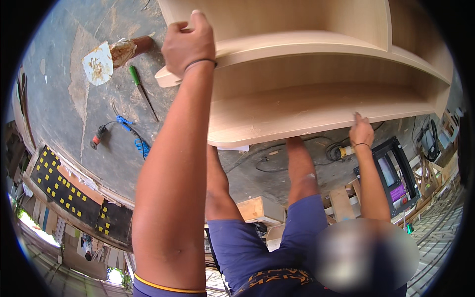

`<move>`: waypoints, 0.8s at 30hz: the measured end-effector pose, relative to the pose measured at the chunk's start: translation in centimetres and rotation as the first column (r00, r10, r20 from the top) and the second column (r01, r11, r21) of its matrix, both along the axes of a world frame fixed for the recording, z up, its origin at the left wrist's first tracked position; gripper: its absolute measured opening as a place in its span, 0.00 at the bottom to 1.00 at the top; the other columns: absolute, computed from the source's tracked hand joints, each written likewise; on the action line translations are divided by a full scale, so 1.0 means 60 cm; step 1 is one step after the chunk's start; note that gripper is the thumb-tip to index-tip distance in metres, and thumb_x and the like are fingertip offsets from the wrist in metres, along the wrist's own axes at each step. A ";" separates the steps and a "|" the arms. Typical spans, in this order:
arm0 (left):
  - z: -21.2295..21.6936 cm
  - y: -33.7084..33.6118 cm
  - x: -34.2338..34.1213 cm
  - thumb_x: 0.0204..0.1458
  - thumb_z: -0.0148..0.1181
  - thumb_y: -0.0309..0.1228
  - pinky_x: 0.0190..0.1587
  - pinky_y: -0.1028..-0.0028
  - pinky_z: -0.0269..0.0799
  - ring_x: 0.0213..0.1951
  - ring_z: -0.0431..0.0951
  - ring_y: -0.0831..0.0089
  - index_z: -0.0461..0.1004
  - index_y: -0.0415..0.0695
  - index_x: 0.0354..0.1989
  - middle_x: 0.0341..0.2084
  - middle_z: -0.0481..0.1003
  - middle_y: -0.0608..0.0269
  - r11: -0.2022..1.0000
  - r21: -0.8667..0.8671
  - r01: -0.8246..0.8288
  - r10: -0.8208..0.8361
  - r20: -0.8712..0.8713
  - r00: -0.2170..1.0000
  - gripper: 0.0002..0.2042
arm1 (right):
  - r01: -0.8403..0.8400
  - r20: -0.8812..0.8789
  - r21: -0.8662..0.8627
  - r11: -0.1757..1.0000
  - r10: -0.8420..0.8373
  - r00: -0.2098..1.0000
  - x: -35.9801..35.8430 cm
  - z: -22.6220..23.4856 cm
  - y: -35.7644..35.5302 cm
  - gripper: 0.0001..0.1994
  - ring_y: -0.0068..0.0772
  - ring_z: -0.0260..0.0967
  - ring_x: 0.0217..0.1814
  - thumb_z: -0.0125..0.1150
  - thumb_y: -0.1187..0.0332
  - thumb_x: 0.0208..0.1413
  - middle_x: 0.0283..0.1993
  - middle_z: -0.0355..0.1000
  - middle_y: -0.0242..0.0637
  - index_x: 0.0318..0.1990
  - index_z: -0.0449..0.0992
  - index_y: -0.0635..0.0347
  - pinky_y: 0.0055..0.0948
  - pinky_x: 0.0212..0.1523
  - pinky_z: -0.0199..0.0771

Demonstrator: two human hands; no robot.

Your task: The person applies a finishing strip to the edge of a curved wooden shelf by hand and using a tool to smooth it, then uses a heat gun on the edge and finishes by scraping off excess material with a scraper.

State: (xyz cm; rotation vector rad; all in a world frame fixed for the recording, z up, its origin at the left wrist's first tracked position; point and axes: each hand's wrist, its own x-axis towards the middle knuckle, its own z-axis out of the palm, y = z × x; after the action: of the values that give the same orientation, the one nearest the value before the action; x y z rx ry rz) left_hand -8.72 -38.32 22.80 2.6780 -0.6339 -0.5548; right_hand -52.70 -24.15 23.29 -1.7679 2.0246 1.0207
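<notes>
A pale wood-grain shelf unit with a rounded front edge lies across the upper and right part of the view. My left hand is over its left end, above a rounded board corner. The fingers there are curled closed, and what they hold, if anything, is hidden. Farther right, my right hand closes on the near edge of the lower board, its fingertips over the rim. My bare legs stand under and beside that edge.
On the grey floor at left lie a stained container, a green-handled tool with a long thin blade, a red-and-black tool and a blue coiled hose. A yellow power tool and a black frame sit at right.
</notes>
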 end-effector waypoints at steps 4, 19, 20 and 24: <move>-0.012 0.017 0.033 0.51 0.56 0.46 0.46 0.70 0.69 0.37 0.78 0.67 0.78 0.41 0.35 0.31 0.80 0.57 0.946 -0.323 -0.039 -0.045 -0.249 0.967 0.18 | -0.024 0.201 0.060 0.998 0.012 0.980 0.263 0.000 0.076 0.22 0.53 0.72 0.49 0.53 0.72 0.48 0.49 0.71 0.52 0.54 0.74 0.51 0.43 0.49 0.75; 0.103 0.450 0.238 0.56 0.50 0.24 0.53 0.68 0.65 0.46 0.73 0.63 0.69 0.34 0.48 0.41 0.74 0.53 0.736 -0.564 0.375 -0.588 -0.258 0.766 0.12 | 0.429 0.735 0.118 0.896 -0.369 0.569 0.644 0.016 0.290 0.17 0.51 0.71 0.48 0.52 0.70 0.52 0.49 0.73 0.48 0.51 0.75 0.56 0.43 0.50 0.71; 0.100 0.448 0.214 0.56 0.50 0.23 0.55 0.68 0.64 0.48 0.72 0.62 0.69 0.34 0.50 0.43 0.74 0.52 0.702 -0.552 0.451 -0.663 -0.275 0.696 0.13 | 0.580 0.720 0.230 0.782 -0.538 0.440 0.597 0.034 0.269 0.19 0.50 0.73 0.41 0.54 0.73 0.48 0.42 0.75 0.48 0.50 0.75 0.56 0.41 0.45 0.74; 0.036 0.460 0.102 0.55 0.52 0.26 0.57 0.63 0.65 0.53 0.71 0.50 0.68 0.36 0.53 0.51 0.71 0.44 0.566 -0.445 0.694 -0.822 -0.368 0.434 0.17 | 0.856 0.757 0.131 0.501 -0.608 0.240 0.418 0.046 0.278 0.19 0.22 0.67 0.26 0.61 0.76 0.47 0.26 0.73 0.34 0.50 0.74 0.60 0.26 0.29 0.69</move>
State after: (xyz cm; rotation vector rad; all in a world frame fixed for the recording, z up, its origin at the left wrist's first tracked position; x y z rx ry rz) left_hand -2.61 -10.71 24.98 1.6996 -1.6232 -1.3197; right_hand -27.59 -7.45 26.02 -0.7393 2.0553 -0.3492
